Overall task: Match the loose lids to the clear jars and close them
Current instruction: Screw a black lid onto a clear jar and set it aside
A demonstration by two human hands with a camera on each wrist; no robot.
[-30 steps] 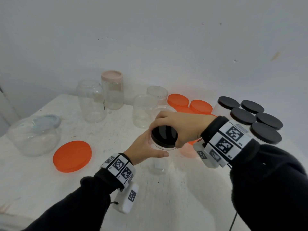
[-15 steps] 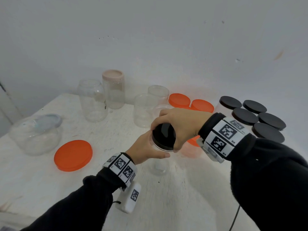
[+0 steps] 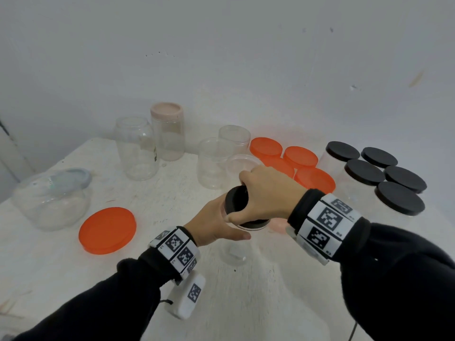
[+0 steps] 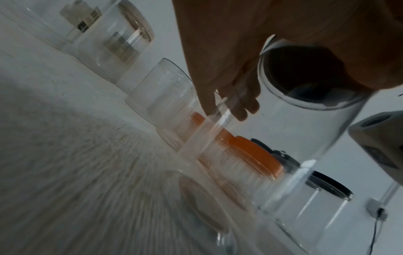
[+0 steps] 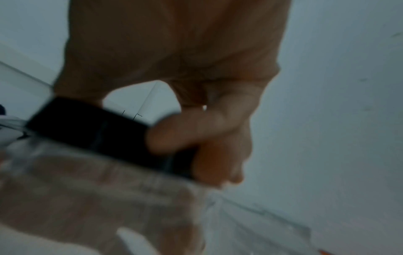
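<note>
Left hand (image 3: 211, 227) wrapped round the clear jar (image 3: 234, 249) mid-table, right hand (image 3: 266, 193) clamped on its black lid (image 3: 237, 200) up top. Behind: loose orange lid (image 3: 107, 230) on the left, open jars (image 3: 138, 148) farther back, black-lidded ones (image 3: 369, 168) to the right.

Held jar (image 3: 234, 252) as anchor: loose lid (image 3: 107, 230) left on table (image 3: 246, 303); open jars (image 3: 211, 163) behind; lidded jars (image 3: 369, 175) behind-right.

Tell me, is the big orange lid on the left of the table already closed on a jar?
No, the big orange lid lies flat on the bare table, apart from every jar.
</note>
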